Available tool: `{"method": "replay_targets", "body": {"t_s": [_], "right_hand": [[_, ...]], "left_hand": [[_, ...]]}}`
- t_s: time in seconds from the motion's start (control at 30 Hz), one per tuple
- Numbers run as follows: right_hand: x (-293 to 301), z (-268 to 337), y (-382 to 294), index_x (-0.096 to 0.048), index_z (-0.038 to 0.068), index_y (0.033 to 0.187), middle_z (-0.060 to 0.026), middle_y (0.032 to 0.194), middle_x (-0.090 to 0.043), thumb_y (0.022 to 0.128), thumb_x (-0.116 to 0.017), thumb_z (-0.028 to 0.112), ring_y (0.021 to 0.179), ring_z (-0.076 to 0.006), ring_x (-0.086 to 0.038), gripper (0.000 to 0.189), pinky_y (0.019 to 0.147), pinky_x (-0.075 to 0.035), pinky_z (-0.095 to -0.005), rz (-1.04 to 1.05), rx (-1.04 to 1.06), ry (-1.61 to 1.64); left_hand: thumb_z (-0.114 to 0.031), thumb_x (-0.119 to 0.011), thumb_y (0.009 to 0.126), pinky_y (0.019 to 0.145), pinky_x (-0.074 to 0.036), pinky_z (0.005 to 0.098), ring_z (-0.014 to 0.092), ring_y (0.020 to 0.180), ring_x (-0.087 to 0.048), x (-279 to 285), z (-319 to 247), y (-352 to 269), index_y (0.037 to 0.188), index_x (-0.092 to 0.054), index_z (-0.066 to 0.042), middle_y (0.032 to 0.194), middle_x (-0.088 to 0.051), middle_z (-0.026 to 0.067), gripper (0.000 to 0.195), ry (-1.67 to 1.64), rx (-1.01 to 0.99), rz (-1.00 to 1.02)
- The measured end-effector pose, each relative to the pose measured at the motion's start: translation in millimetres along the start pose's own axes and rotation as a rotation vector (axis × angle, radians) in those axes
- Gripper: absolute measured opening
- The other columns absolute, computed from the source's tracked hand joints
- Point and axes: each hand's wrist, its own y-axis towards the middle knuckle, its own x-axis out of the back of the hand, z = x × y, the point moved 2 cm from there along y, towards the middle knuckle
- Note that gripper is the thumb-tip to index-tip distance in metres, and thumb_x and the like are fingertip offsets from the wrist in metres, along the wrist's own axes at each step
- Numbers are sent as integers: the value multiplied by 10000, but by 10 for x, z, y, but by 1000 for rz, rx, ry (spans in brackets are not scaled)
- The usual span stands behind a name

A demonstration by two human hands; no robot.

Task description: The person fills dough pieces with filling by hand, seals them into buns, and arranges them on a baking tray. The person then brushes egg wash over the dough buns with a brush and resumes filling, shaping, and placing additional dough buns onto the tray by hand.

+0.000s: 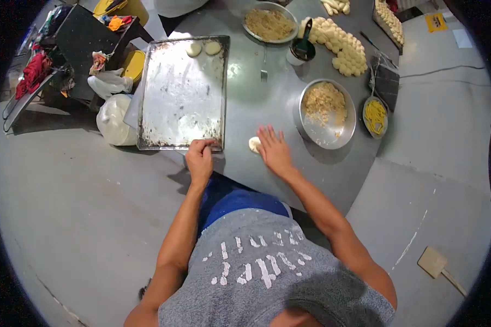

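Observation:
My right hand (275,150) lies flat, fingers spread, over the right side of a small flattened dough piece (254,144) on the metal table. My left hand (201,157) is at the near right corner of a worn metal baking tray (183,98), its fingers curled at the rim; whether it grips the tray cannot be told. Two flat dough rounds (194,50) lie side by side at the tray's far end. To the right of my right hand stands a metal bowl (340,141) with a crumbly tan filling (324,102).
A fork (264,75), a second bowl of filling (270,25), a cup (296,60) with a brush and many dough balls (343,45) are farther back. A small dish of yellow strips (375,117) sits right. White bags (114,118) stand left of the tray.

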Motion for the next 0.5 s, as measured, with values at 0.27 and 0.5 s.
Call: {"method": "replay_targets", "body": {"t_s": [0.27, 0.5], "right_hand": [[668, 963, 1416, -788, 20, 1247, -236, 1272, -776, 942, -749, 22, 1174, -445, -734, 308, 1037, -591, -519, -50, -143, 626], [698, 1456, 4100, -795, 26, 1272, -172, 1341, -760, 883, -704, -34, 1340, -405, -681, 404, 1141, -541, -532, -719, 262, 387]], "left_hand": [[26, -585, 1047, 823, -596, 304, 166, 885, -741, 477, 348, 967, 1176, -827, 12, 1099, -780, 98, 274, -201, 176, -85], [45, -590, 1019, 798, -592, 328, 188, 860, -750, 902, 394, 2161, 1153, -846, 9, 1045, -775, 111, 291, -207, 98, -132]]}}
